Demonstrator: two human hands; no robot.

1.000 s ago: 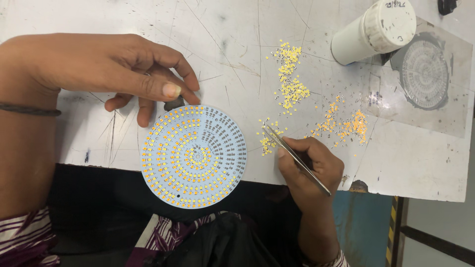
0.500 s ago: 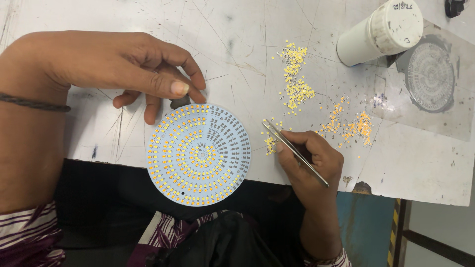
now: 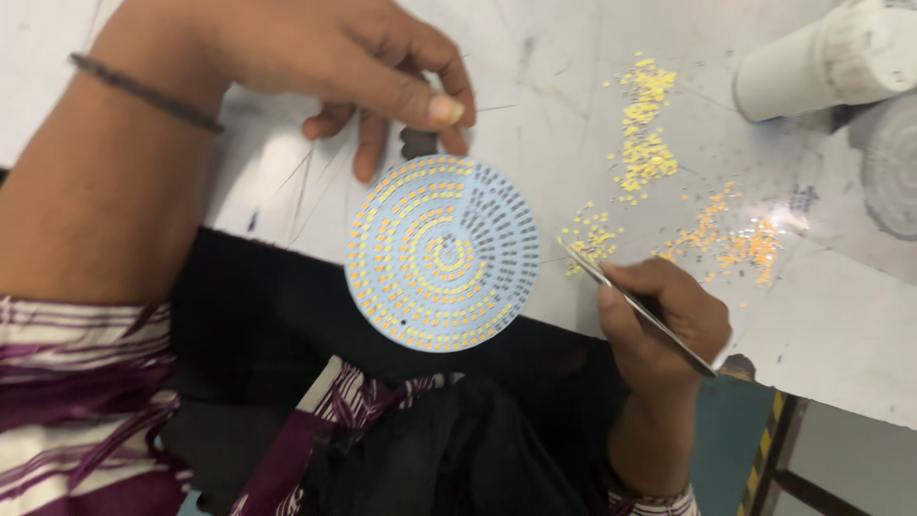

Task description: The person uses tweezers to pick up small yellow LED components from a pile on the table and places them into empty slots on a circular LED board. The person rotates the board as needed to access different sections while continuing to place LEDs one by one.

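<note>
One round disc (image 3: 441, 253) hangs over the table's (image 3: 841, 325) near edge, left hand (image 3: 344, 57) pinching its top. Right hand (image 3: 664, 320) grips one tweezers (image 3: 635, 308), tips pointing up-left at yellow bits (image 3: 590, 239).

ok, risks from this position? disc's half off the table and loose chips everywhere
1. The round LED board overhangs the table edge, steadied only by the left hand's fingertips at its top rim; a slip could tip it into the lap.
2. The right hand holds tweezers with tips at a small pile of yellow chips; a sweep could scatter them.
3. The white cylinder lies on its side near other chips and may roll.
</note>
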